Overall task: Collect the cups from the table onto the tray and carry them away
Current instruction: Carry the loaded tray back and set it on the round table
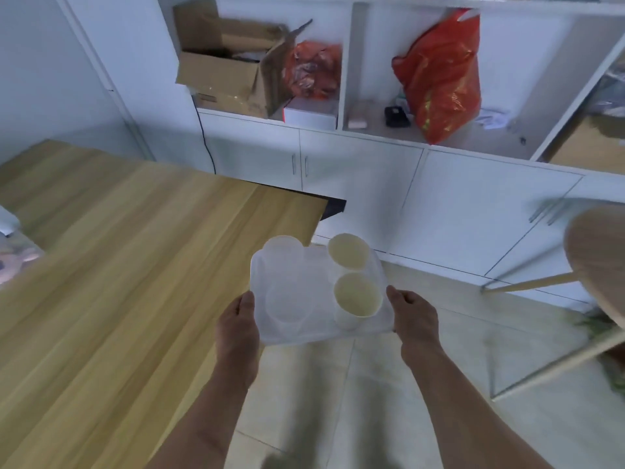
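At the far left the wooden worktop point(118, 265) runs back toward the wall, and the part of it in view carries no cups; something pale sits blurred at its left edge, too unclear to name. The left hand point(238, 328) has its grip clamped on the left edge of the translucent white tray point(304, 328), thumb on top of the rim. The tray is lifted clear of the worktop, hanging over the tiled floor just past the worktop's right edge. On its left half stand two clear cups point(285, 301), hard to tell from the tray itself; on its right half stand two cream paper cups point(357, 297), one behind the other, all upright. The right hand point(414, 318) has its grip closed on the tray's right edge. Further right is a round wooden stool point(598, 262), and behind are white cabinets point(473, 211). Collection looks finished; what remains, I judge, is carrying the load away level.
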